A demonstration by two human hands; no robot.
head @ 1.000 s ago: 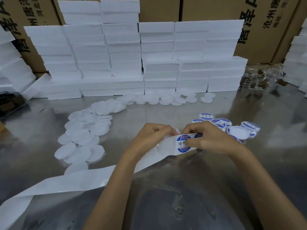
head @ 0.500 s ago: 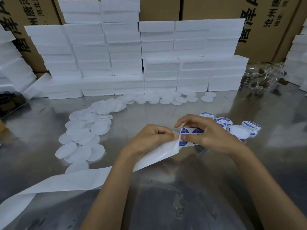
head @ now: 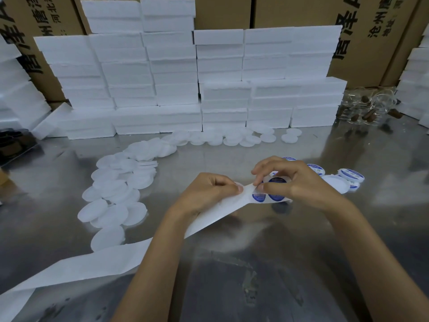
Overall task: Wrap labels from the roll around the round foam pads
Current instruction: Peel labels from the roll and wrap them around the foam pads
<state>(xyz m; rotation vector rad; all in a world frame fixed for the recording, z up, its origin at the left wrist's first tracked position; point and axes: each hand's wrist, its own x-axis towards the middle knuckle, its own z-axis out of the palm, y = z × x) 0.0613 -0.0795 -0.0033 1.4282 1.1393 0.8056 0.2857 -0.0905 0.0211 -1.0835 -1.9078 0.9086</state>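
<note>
I've got both hands up over the shiny metal table (head: 232,263) right now, working one strip between them. The left hand (head: 209,194) is curled, thumb and forefinger pinching the white label strip (head: 222,209) at its upper edge, and I can see that strip run down and away to the lower left, passing under the left forearm and trailing across the table to the frame's corner. The right hand (head: 299,182) sits just beside the left, fingers bent, its fingertips (head: 256,182) nipping at the edge of a blue round label (head: 277,181); two more blue labels (head: 258,196) sit on the strip directly below the thumb. Whether a foam pad is tucked under the right palm I can't tell, the fingers cover it. Behind the right hand lies a small cluster of labelled pads (head: 351,175), blue rims showing, touching one another. The bare round foam pads (head: 111,205) lie in a loose, overlapping trail on the left of the table, curving up and along the foot of the stacked white foam blocks (head: 176,94). Brown cardboard boxes (head: 371,43) with black printed characters stand behind the blocks, and some clear plastic wrapping (head: 369,108) lies at far right.
</note>
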